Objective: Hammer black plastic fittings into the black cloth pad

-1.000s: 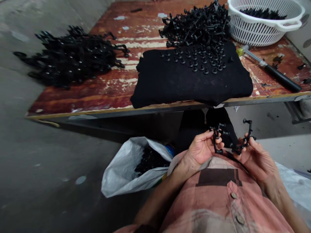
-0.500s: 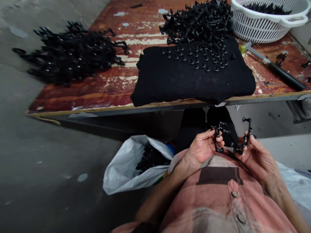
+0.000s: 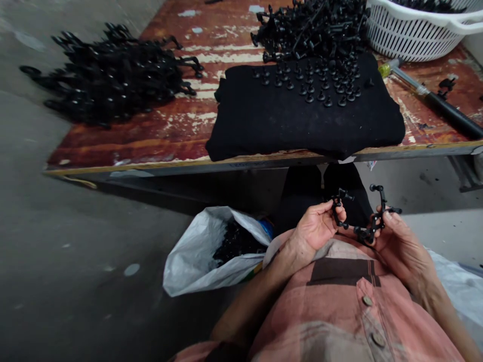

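Two hands are being held close together at the near right, just above the lap and below the table's (image 3: 158, 166) near edge. A black sprue (image 3: 362, 221) of small plastic parts is being gripped between them: one end is being pinched by the curled fingers and thumb of the left hand (image 3: 315, 229), the other by the closed fingers of the right hand (image 3: 396, 241), so that it is arching between the two. A white bag (image 3: 196, 256) of black parts is lying on the floor just left of the left hand. On the table, loose studs (image 3: 313, 83) are being kept on a black cloth (image 3: 302, 118), with one pile (image 3: 113, 70) at far left, another pile (image 3: 313, 30) beyond the cloth, a basket (image 3: 407, 35) at far right and a screwdriver (image 3: 433, 98) beside it.
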Available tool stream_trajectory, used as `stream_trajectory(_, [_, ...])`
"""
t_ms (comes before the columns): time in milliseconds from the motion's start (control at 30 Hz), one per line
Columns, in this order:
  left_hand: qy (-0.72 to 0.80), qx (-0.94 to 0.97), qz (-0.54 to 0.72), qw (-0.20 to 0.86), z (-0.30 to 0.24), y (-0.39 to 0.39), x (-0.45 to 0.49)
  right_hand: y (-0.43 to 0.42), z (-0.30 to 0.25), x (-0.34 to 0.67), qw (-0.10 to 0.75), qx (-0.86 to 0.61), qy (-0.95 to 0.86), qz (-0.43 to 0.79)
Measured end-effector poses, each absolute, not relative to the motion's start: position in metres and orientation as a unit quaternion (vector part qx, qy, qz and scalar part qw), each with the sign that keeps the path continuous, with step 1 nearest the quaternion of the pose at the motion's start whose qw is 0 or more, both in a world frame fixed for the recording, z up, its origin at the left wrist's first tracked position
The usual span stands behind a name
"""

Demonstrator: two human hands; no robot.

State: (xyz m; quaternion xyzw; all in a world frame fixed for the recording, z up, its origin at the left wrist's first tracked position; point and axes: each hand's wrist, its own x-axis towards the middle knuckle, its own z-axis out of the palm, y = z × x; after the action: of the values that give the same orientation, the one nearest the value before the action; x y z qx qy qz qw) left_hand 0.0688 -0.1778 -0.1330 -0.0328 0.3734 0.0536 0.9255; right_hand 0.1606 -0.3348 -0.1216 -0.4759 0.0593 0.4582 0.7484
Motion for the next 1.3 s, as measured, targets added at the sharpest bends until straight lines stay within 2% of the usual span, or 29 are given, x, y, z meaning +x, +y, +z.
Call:
stream_trajectory(233, [0.396, 0.020, 0.075, 0.915, -0.131, -0.179, 0.070, -0.333, -0.125, 0.155, 0.738, -0.539, 0.055, 0.401])
stream_trajectory(533, [0.289, 0.186, 0.100, 0.934, -0.138, -0.179, 0.072, -0.340, -0.121, 0.163, 0.694, -0.627, -0.046, 0.351])
stream_trajectory(767, [0.266, 0.261, 0.078, 0.925, -0.144, -0.159, 0.091, -0.358, -0.121, 0.178, 0.570, -0.725, -0.209, 0.325])
stream_trajectory(1067, [0.209, 0.446, -0.055, 0.868, -0.143, -0.160, 0.108, -0.349, -0.118, 0.175, 0.359, -0.784, -0.432, 0.264])
stream_trajectory(1300, [0.191, 0.433, -0.101, 0.875, -0.156, -0.166, 0.095, -0.343, -0.128, 0.164, 0.307, -0.818, -0.451, 0.181])
